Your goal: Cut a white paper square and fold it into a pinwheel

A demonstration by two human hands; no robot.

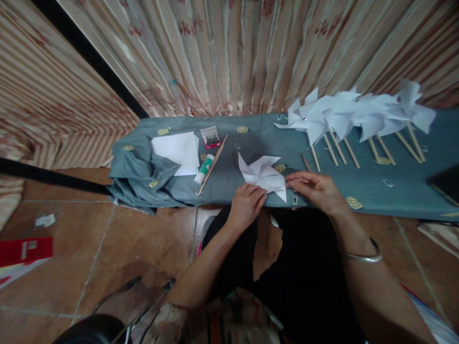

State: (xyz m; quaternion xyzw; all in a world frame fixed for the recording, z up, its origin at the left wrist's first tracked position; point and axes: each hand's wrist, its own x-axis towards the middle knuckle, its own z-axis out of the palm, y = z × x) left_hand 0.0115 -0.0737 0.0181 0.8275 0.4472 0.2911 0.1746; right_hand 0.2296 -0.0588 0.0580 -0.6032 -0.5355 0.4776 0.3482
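A white paper pinwheel point(263, 174) with folded blades lies near the front edge of the cloth-covered table. My left hand point(247, 203) is closed at its lower left, fingers curled over the paper's edge. At the right side of the pinwheel, my right hand point(311, 188) has thumb and fingertips drawn together on a blade's edge. No stick shows on this pinwheel. Just beyond my right hand lies a small pointed tool point(305, 162), partly hidden. Left of the pinwheel are wooden sticks point(214, 162) and a white and green glue stick point(204, 169).
Several finished pinwheels point(362, 114) on wooden sticks overlap at the back right. A paper stack point(179, 150) and an open red box point(211, 137) of small metal pieces sit left. A dark object point(446, 184) rests at the right edge. A curtain point(229, 57) hangs behind the table.
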